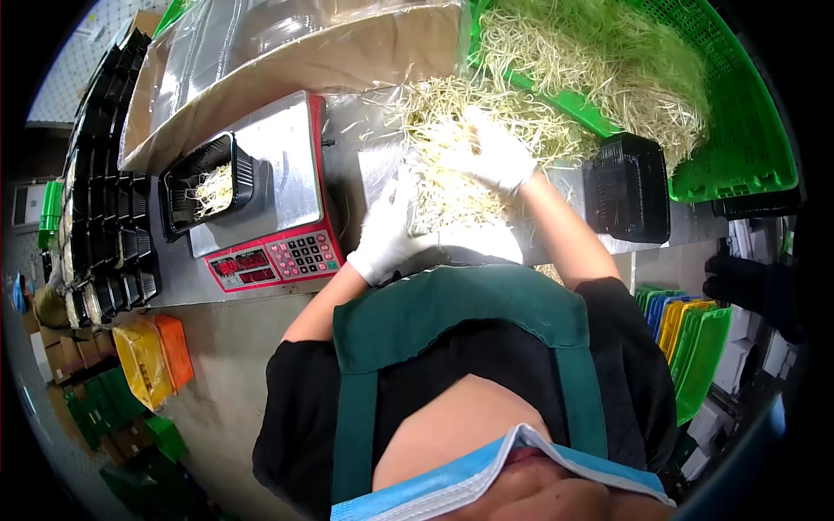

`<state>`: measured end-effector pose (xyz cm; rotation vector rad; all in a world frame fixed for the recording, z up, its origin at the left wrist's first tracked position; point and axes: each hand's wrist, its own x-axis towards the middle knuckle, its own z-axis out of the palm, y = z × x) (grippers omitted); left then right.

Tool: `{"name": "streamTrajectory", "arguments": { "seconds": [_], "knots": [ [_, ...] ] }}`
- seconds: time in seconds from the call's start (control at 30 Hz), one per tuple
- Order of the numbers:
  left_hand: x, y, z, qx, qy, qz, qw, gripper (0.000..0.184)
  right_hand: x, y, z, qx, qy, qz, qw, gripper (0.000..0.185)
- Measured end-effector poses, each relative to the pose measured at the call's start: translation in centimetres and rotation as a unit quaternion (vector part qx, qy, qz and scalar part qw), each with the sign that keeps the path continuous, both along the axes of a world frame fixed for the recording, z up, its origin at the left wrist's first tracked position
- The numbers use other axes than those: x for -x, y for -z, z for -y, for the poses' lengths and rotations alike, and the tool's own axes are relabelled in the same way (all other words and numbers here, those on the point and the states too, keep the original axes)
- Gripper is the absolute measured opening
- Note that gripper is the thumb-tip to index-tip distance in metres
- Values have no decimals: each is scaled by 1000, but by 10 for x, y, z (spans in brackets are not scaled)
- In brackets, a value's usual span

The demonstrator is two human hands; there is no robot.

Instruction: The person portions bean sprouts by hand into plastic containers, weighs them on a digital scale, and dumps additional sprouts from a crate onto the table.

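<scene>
A loose heap of pale bean sprouts lies on the metal table in front of me. My left hand, in a white glove, rests at the heap's left edge with fingers stretched forward and thumb apart. Also gloved in white, my right hand reaches into the sprouts from the right, its fingers and thumb bent around some of them; bright light washes out its fingertips. To the left, a black plastic tray holding a few sprouts sits tilted on the red digital scale.
A green crate full of sprouts tips toward the table at back right. Beside it stands an upturned black tray. Stacked black trays line the far left. Behind the scale is a plastic-lined cardboard box.
</scene>
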<state>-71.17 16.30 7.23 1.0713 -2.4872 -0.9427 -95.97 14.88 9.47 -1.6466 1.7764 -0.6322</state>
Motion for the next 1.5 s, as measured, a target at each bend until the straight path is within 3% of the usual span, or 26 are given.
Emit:
{"name": "streamTrajectory", "arguments": {
  "seconds": [0.03, 0.1, 0.13, 0.27, 0.3, 0.37, 0.4, 0.5, 0.53, 0.57, 0.63, 0.7, 0.73, 0.77, 0.8, 0.9, 0.97, 1.03, 1.1, 1.17, 1.23, 1.27, 1.3, 1.37, 1.4, 1.5],
  "knots": [
    [0, 3, 1, -3, 2, 3, 1000, 88, -16, 7, -12, 35, -35, -73, 996, 91],
    [2, 13, 4, 235, 54, 54, 969, 106, -50, 7, -39, 60, -75, -124, 988, 88],
    [12, 15, 13, 304, 83, -20, 949, 107, -58, 8, -43, 93, -115, -177, 973, 85],
    [43, 22, 47, 179, 179, -30, 967, 102, -16, 39, -28, 144, -195, 7, 970, 90],
    [50, 38, 58, 156, 188, -17, 969, 104, 1, 35, -22, 143, -197, 8, 970, 90],
    [57, 49, 60, 97, 161, -41, 981, 110, 26, 35, -20, 132, -4, -45, 990, 100],
    [63, 22, 49, 115, 116, 64, 984, 118, 25, 36, -27, 132, -5, -44, 990, 100],
    [72, 35, 32, 120, 11, 123, 985, 121, 19, 42, -52, 147, -107, -41, 983, 85],
    [68, 49, 39, 122, 14, 73, 990, 121, 19, 59, -59, 235, -111, -141, 955, 90],
    [63, 65, 46, 124, 20, 24, 992, 121, 18, 78, -55, 171, -84, 17, 981, 92],
    [63, 70, 61, 231, 76, -56, 968, 112, 14, 103, -47, 74, 26, 361, 929, 97],
    [66, 49, 66, 303, 104, -109, 941, 100, 28, 70, -36, 84, -43, 79, 992, 94],
    [75, 39, 68, 214, 72, -12, 974, 91, 31, 46, -30, 90, -76, -67, 991, 92],
    [80, 35, 70, 118, 39, 85, 989, 83, 32, 32, -28, 93, -76, -67, 991, 92],
    [82, 30, 70, 118, 36, -15, 992, 76, 36, 21, -26, 90, -83, -96, 988, 93],
    [72, 14, 65, 160, 29, -35, 986, 77, 40, 0, -19, 121, -104, -165, 973, 86],
    [65, 17, 62, 191, 26, -25, 981, 72, 32, -38, -21, -59, -121, -262, 956, 87],
    [54, 25, 64, 225, 23, -16, 974, 67, 63, -15, -18, -31, -134, -305, 942, 84],
    [33, 45, 75, 217, 51, -96, 970, 56, 92, -10, -14, 8, -102, -315, 944, 80],
    [24, 54, 68, 109, 23, -125, 986, 49, 85, -36, -14, -2, -47, -280, 959, 76],
    [30, 44, 44, 199, 54, -42, 978, 54, 75, -29, -13, 71, -9, 68, 995, 68],
    [36, 32, 29, 236, 68, 39, 969, 58, 65, -15, -9, 112, 19, 8, 994, 71],
    [44, 30, 27, 240, 66, 38, 968, 58, 40, -27, -12, 103, 14, 121, 987, 85],
    [50, 32, 21, 308, -3, 103, 946, 71, 37, 12, 2, -13, -7, -116, 993, 100],
    [38, 30, 19, 162, 4, 94, 982, 91, 47, 26, 1, -48, -51, -107, 992, 113],
    [5, 39, 15, 123, -66, 151, 979, 114, 62, 1, 0, -63, -35, 33, 997, 124]
  ]
}}
